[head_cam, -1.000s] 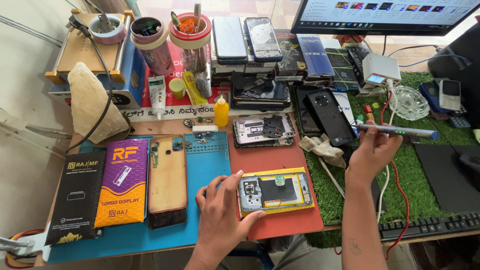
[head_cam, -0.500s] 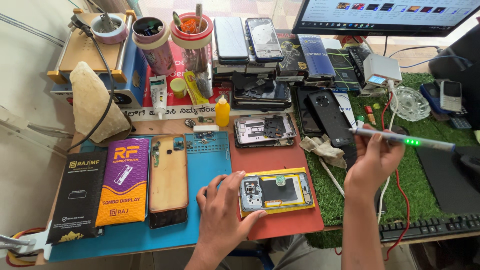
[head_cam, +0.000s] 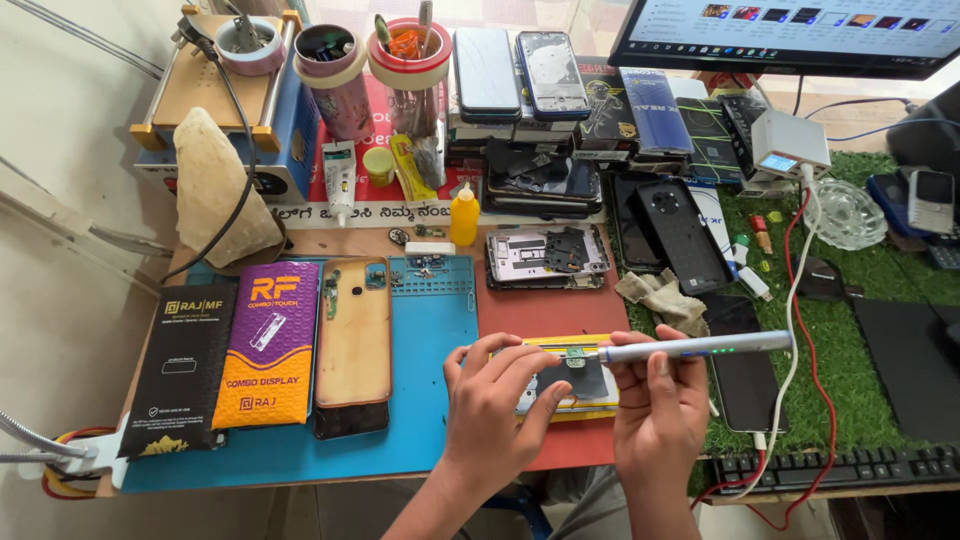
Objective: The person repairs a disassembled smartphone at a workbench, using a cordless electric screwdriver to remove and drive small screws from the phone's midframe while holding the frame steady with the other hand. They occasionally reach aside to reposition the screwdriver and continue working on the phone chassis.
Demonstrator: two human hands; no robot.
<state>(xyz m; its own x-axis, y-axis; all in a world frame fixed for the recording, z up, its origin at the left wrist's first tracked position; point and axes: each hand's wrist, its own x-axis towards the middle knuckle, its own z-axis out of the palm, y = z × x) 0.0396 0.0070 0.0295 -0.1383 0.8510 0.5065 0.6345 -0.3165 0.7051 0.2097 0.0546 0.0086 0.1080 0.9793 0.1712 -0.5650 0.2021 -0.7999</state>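
At the far left of the worktop point(head_cam: 300, 243) I see a blue machine with a wooden plate point(head_cam: 215, 95), and nearer to me a black flat box point(head_cam: 182, 368) lying just beside a purple packet point(head_cam: 267, 342). Right of those, on the blue mat point(head_cam: 440, 330), lies a gold phone back cover point(head_cam: 352, 335), inner side up. Farther back stand a pink cup point(head_cam: 336, 75), a clear jar of tools point(head_cam: 412, 70) and a small yellow bottle point(head_cam: 463, 214), with an opened phone frame point(head_cam: 546, 256) to the bottle's right.

My left hand point(head_cam: 495, 400) rests on the near left end of the opened phone in a yellow case point(head_cam: 570, 385), fingers spread and pressing down on it; the phone lies on the red mat point(head_cam: 550, 310), near the worktop's near edge. My right hand point(head_cam: 660, 410) is clamped around a slim grey powered screwdriver point(head_cam: 690, 348), held nearly level, its tip touching the phone's upper edge, with small green lights showing on its barrel.

Further right, a crumpled cloth point(head_cam: 665, 298) sits at the edge of the green turf mat point(head_cam: 850, 290), a dark phone point(head_cam: 680, 232) lies beyond it, and a keyboard point(head_cam: 840, 468) runs along the near right.
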